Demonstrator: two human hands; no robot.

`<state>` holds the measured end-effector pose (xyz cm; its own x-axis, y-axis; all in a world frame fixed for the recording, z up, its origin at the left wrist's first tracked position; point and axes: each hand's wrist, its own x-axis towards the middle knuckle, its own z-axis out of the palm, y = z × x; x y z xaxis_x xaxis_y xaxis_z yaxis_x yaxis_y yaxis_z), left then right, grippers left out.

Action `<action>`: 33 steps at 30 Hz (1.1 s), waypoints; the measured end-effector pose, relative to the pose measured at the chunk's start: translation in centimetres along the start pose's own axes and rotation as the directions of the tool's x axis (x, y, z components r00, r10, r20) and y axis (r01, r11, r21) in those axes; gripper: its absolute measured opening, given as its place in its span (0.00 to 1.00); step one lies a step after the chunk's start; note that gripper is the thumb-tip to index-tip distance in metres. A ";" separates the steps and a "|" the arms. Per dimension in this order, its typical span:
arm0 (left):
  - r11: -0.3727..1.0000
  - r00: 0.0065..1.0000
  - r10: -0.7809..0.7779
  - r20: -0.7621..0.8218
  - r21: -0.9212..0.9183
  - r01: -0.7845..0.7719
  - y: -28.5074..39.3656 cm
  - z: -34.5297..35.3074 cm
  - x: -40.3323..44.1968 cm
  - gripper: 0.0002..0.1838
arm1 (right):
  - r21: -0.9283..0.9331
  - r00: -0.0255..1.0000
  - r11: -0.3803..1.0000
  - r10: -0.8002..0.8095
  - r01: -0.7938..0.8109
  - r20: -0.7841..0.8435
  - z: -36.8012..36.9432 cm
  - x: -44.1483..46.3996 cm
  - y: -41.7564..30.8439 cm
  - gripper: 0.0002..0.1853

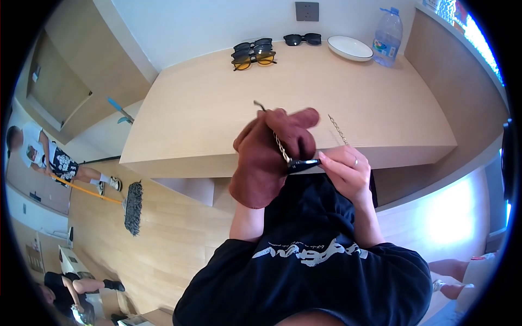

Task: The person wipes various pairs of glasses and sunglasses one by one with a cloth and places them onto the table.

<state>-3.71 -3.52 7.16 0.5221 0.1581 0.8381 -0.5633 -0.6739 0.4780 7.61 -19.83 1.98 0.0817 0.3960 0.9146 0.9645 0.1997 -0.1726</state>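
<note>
A brown glove covers my left hand (266, 155). Its fingers are closed round a pair of sunglasses (303, 165) with dark lenses and gold, chain-like temples, just off the table's front edge. One temple runs across the glove and its dark tip pokes out above; the other rises beyond my right hand (347, 169). That hand is bare, with a ring on one finger, and pinches the right end of the frame. The gloved fingers hide part of the sunglasses.
On the light wooden table (196, 114), yellow-lensed glasses (254, 60) lie before dark sunglasses (253, 45). More sunglasses (302, 39), a white plate (350, 48) and a plastic bottle (387, 39) stand farther right. Leftward, a person holds a mop (133, 208); another person sits lower left.
</note>
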 end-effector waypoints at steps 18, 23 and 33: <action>0.324 0.639 -0.769 -0.024 -0.876 0.358 -4.5 -2.4 -0.3 0.09 | 0.149 0.985 0.983 -0.085 0.108 -0.149 -1.5 1.5 -1.8 0.15; 0.759 0.767 -0.624 -0.150 -0.349 0.549 -3.8 1.7 -4.9 0.13 | 0.172 0.980 0.972 -0.135 0.160 -0.145 2.2 4.7 -1.1 0.19; 0.781 0.864 -0.489 0.119 -0.381 0.495 -6.3 4.1 -8.0 0.11 | 0.329 0.991 0.936 -0.133 0.123 0.008 5.2 4.3 -0.1 0.19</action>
<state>-1.66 -3.50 -3.66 0.8029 0.3804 0.4589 -0.4254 -0.1735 0.8882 6.57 -13.46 4.03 -0.0497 0.3732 0.9264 0.8304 0.5308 -0.1693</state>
